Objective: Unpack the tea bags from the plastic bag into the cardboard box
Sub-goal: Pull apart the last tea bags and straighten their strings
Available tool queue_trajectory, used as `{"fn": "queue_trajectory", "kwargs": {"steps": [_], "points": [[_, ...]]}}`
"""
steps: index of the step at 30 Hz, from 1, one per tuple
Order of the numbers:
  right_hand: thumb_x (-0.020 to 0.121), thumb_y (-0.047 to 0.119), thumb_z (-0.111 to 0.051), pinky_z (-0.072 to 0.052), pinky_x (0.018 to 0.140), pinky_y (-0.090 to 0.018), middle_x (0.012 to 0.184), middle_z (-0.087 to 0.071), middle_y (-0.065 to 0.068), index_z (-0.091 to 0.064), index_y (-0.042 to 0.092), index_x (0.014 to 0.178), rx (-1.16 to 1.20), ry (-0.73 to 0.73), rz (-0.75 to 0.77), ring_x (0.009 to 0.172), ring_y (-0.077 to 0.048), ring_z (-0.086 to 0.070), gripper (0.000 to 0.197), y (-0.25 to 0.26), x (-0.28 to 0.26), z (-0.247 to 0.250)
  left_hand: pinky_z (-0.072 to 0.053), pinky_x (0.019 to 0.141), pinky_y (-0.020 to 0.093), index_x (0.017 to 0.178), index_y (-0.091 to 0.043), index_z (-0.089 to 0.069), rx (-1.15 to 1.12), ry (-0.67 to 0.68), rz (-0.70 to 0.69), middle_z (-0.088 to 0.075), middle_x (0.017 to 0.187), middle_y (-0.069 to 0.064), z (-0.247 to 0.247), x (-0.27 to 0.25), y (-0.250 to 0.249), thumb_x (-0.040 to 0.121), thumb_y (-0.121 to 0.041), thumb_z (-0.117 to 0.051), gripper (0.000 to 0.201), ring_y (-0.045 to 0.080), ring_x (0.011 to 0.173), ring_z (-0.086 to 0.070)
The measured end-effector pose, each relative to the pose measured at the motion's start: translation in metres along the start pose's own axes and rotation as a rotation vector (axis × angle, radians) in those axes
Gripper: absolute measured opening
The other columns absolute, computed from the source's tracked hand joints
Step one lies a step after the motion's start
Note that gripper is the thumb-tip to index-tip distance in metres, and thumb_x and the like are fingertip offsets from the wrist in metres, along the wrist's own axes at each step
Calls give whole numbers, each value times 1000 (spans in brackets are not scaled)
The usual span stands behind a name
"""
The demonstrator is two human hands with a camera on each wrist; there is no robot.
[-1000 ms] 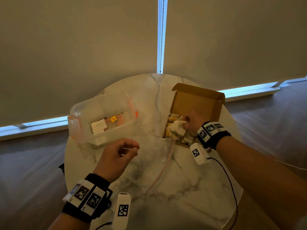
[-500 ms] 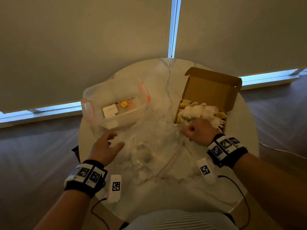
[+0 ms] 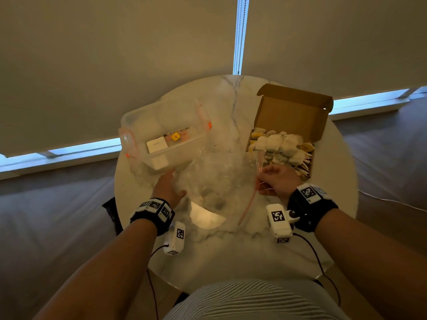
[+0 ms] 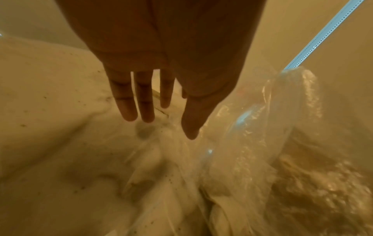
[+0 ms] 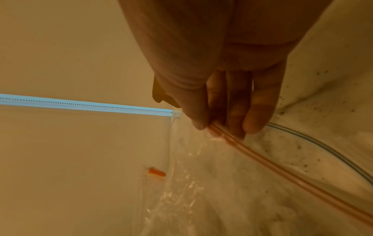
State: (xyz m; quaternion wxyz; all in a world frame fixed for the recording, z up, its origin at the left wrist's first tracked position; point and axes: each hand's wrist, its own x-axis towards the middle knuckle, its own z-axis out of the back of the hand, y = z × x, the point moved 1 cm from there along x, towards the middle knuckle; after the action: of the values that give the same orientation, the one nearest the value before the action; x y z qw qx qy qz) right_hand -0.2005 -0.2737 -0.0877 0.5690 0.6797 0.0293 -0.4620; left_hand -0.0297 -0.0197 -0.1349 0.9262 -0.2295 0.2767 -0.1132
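Tea bags (image 3: 280,147) fill the open cardboard box (image 3: 293,116), heaped in pale and yellowish rows, while the room around them is dim: drawn roller blinds (image 3: 115,54) cover the far side, with thin strips of daylight at their lower edges and down the gap between them. A round marble table (image 3: 231,245) with grey veining carries everything. On its left stands a clear plastic tub (image 3: 161,137) with orange clips; on its right stands the box, lid flap raised at the far side. Between them lies the clear plastic bag (image 3: 215,179), crumpled and flattened, its long axis running from left to right, its pink zip strip (image 3: 248,204) at the right end slanting from beside the box toward the person. The right hand (image 3: 276,181) pinches that strip between thumb and fingers (image 5: 256,111) just in front of the box. The left hand (image 3: 167,189) lies with straight, spread fingers (image 4: 126,102) at the bag's left edge, holding nothing, fingertips near the tub.
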Motion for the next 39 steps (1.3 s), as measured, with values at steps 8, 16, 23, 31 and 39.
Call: {"fn": "queue_trajectory", "kwargs": {"steps": [8, 16, 23, 31, 39], "points": [[91, 5, -62, -54, 53, -29, 73, -65, -12, -60, 6, 92, 5, -77, 40, 60, -22, -63, 2, -5, 0, 20, -43, 78, 26, 77, -28, -67, 18, -19, -71, -68, 101, 2, -6, -4, -17, 86, -20, -71, 13, 21, 93, -63], [92, 7, -61, -56, 51, -30, 74, -64, -14, -57, 1, 103, 54, -49, -2, 58, -23, -62, 13, -11, -1, 29, -47, 71, 15, 76, -22, -69, -72, -78, -450, -67, 76, -14, 22, -58, -49, 86, -10, -71, 15, 0, 72, -62], [91, 2, -60, -58, 55, -34, 73, -63, -17, -58, 0, 98, 87, -42, -32, 58, -25, -62, 7, -14, -6, 24, -48, 70, 7, 80, -23, -69, -146, -121, -499, -67, 77, -15, 35, -63, -62, 84, -6, -72, 18, -3, 75, -62], [91, -2, -58, -61, 58, -37, 70, -66, -19, -56, -2, 94, 365, 67, -111, 61, -28, -68, 4, -3, -17, -3, -36, 95, 15, 111, -19, -51, -140, -411, -604, -48, 116, 1, 40, -73, -51, 76, -24, -79, 45, 9, 107, -46], [92, 2, -58, -59, 62, -35, 84, -65, -27, -56, -6, 101, 547, 216, -153, 76, -34, -71, 13, 4, -12, -36, -50, 78, 28, 111, -28, -58, 341, 90, -468, -59, 102, -13, -21, -83, -78, 79, -67, -59, 50, 11, 91, -59]]}}
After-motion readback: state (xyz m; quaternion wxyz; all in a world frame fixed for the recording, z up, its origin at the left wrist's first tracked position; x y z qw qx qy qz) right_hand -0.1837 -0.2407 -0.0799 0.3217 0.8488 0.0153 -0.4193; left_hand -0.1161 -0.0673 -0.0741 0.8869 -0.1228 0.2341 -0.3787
